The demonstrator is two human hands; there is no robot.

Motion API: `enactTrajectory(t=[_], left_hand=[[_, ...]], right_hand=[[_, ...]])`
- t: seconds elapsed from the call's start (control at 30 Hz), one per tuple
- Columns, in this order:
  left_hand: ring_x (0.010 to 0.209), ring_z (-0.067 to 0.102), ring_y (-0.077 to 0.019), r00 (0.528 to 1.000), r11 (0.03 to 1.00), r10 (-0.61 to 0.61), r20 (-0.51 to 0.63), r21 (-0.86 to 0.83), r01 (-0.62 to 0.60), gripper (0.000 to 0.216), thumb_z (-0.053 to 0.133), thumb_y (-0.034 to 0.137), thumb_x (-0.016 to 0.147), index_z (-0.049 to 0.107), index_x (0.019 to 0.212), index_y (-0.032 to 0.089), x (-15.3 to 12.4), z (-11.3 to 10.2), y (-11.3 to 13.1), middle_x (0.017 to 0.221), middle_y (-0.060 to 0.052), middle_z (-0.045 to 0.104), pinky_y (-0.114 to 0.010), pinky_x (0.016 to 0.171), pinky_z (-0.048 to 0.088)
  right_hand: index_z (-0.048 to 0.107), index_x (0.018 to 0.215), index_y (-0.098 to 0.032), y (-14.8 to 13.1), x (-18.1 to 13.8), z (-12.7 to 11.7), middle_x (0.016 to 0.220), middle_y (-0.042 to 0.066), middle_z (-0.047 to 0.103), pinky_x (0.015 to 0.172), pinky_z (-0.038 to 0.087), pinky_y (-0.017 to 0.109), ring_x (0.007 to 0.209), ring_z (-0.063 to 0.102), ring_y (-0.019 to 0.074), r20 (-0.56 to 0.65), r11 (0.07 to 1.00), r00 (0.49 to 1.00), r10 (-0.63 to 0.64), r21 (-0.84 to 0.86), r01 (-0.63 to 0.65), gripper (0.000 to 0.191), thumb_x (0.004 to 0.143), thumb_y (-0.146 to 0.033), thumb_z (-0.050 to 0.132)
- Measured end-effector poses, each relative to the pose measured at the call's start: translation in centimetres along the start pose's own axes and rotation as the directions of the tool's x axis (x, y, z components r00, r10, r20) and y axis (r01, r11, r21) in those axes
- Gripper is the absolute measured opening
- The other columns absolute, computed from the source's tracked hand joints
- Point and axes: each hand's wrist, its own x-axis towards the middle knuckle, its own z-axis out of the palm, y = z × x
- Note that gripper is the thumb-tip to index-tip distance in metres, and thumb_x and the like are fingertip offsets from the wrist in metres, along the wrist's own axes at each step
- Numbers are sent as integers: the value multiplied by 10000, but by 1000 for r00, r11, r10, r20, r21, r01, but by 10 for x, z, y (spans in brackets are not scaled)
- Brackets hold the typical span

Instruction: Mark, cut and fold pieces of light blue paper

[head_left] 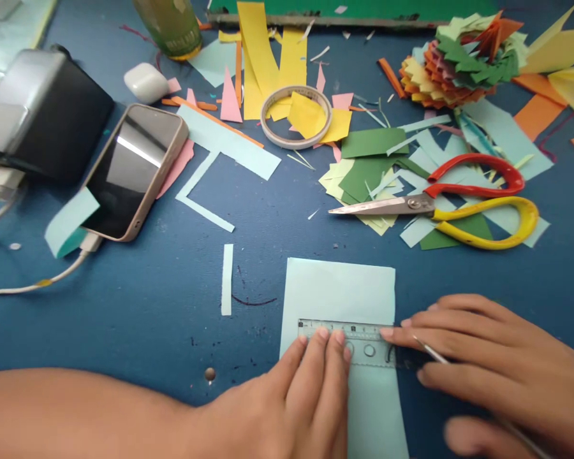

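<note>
A pale blue sheet of paper (pixel 340 287) lies on the table in front of me. Across it rests a small clear plastic ruler (pixel 375 356). My left hand (pixel 310 389) presses the ruler down with its fingertips, fingers close together. At the paper's right edge is my right hand (pixel 497 363), its forefinger touching the ruler's right end. A thin pointed metal tool (pixel 430 350) is tucked between the fingers of this hand; its exact kind I cannot make out. The right thumb is blurred.
Red-and-yellow-handled scissors (pixel 414 204) lie on green and blue paper scraps (pixel 373 143). Behind are a tape roll (pixel 266 131), yellow strips (pixel 294 57) and a folded-paper ring (pixel 435 76). At left are a phone (pixel 134 172), a white case (pixel 146 83) and a black box (pixel 62 121).
</note>
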Motion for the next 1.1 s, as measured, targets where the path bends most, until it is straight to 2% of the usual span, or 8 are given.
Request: enactTrajectory(t=[0.07,0.13,0.23,0.3,0.37,0.53,0.87,1.1], left_hand=[[993,622,-254,1000,999,27,3,35,-27,280,488,129,834,626,1069,66,-1,0,0,1114,-122,640,-316,816,551],[1005,617,-261,998,995,57,1,84,-57,297,500,156,840,610,1094,49,-3,1,0,1121,-133,633,-316,822,550],[981,629,-255,994,984,90,-57,161,-80,318,499,205,861,601,1093,13,-6,5,0,1085,-156,644,-305,805,554],[960,638,-251,991,980,101,-89,178,-84,327,483,214,871,599,1087,-2,-7,7,0,1065,-167,651,-311,797,553],[944,643,-256,992,982,90,-91,175,-73,328,479,201,866,595,1091,-8,-7,7,0,1052,-169,656,-324,790,554],[908,655,-258,989,979,124,-79,170,-109,329,436,164,851,603,1081,-1,-9,6,0,1032,-172,665,-332,760,557],[880,661,-256,986,979,137,-93,165,-120,352,409,156,837,604,1074,-16,-10,9,-1,1024,-177,667,-312,732,561],[948,638,-279,990,981,105,-94,170,-88,361,401,168,854,593,1093,-23,-8,11,1,1066,-183,646,-326,771,557]], right_hand=[[577,1036,-246,3,9,-5,919,56,692,730,509,294,805,646,186,69,995,998,-16,104,9,398,929,-460,260],[535,1118,-244,2,21,-6,877,50,662,678,504,227,776,633,142,97,976,995,35,209,-55,435,956,-401,164],[528,1062,-224,-5,45,0,889,33,649,661,494,197,753,618,123,122,928,977,176,310,-206,218,913,-230,369],[537,903,-202,-10,62,6,730,-5,628,525,457,172,580,570,96,193,877,946,260,362,-314,101,837,-169,468],[520,775,-188,-14,78,11,609,-34,569,462,404,161,488,498,74,244,851,931,270,392,-349,45,794,-152,502],[514,702,-170,-13,94,17,612,-23,531,487,374,173,515,457,74,225,880,959,175,402,-255,88,785,-151,493],[462,655,-182,-11,94,25,599,-26,526,511,356,178,533,454,79,155,901,979,130,394,-182,150,800,-147,449],[450,651,-184,-7,92,11,600,-36,507,492,333,176,529,425,74,284,902,951,121,368,-225,158,800,-133,455]])
